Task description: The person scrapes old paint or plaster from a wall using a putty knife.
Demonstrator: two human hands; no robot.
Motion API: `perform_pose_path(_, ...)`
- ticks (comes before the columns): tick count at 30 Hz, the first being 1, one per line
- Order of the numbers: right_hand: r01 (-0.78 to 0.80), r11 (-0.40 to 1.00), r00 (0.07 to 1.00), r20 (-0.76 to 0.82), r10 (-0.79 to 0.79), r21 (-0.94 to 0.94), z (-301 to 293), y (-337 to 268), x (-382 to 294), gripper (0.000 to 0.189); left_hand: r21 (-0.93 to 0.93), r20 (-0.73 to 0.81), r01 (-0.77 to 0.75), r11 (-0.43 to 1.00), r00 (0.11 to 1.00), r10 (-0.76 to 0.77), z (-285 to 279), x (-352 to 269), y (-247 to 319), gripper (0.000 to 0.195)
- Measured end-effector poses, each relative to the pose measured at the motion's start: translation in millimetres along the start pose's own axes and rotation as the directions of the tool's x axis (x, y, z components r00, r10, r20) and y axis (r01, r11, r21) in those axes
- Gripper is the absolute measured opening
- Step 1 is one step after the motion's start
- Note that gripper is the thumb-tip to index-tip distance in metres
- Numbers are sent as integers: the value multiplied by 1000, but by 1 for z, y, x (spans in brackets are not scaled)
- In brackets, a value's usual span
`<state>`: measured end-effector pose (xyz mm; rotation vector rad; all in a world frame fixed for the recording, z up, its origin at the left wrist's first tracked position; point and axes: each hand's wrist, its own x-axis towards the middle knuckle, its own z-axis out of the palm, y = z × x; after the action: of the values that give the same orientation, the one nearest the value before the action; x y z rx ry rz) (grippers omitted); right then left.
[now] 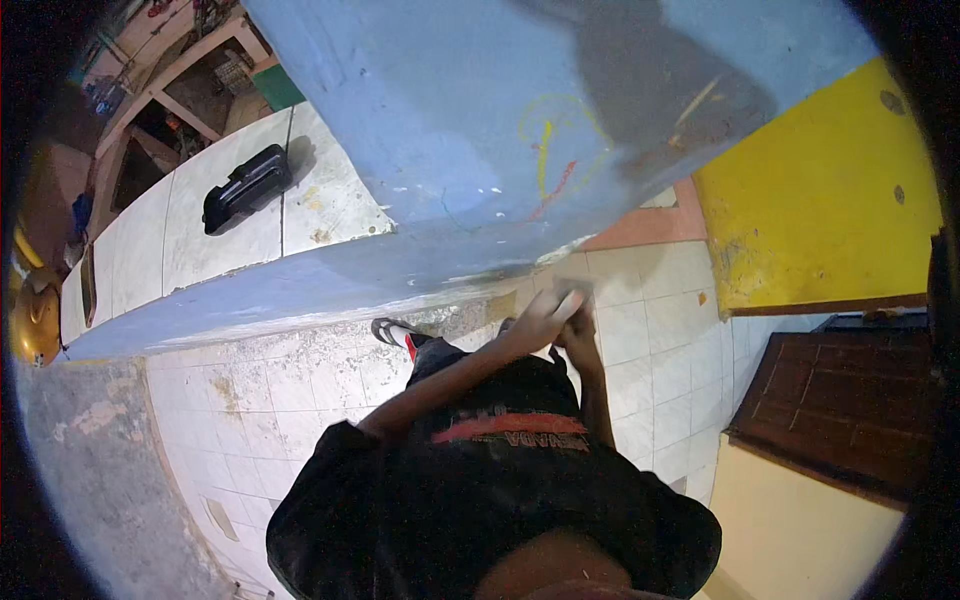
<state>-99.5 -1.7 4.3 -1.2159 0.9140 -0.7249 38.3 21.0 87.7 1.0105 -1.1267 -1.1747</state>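
Observation:
My left hand [550, 319] and my right hand [579, 335] come together in front of my body, beside the lower edge of the blue wall [450, 97]. Between their fingers is a small, dark, flat thing [576, 286], too blurred to name. Both hands appear closed around it, and the right one is partly hidden behind the left. Below them are white floor tiles [626, 330]. One shoe [386, 331] shows to the left of the hands, close to the wall's foot.
A black plastic case-like object [247, 190] lies on the white tiled ledge [202, 232]. Beyond it stands a shelf frame [161, 97]. A shiny golden object [36, 322] is at the far left. To the right are a yellow wall [817, 195] and brown wooden furniture [840, 405].

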Motion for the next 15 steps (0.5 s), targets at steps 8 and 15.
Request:
perform_pose_path(8, -40, 999, 981, 193, 37, 13, -46, 44, -27, 65, 204, 78, 283, 937, 949, -304, -66, -71, -16, 43)
perform_pose_path(15, -200, 885, 957, 279, 84, 421, -44, 20, -3, 62, 161, -5, 148, 976, 989, -149, -25, -27, -12, 38)
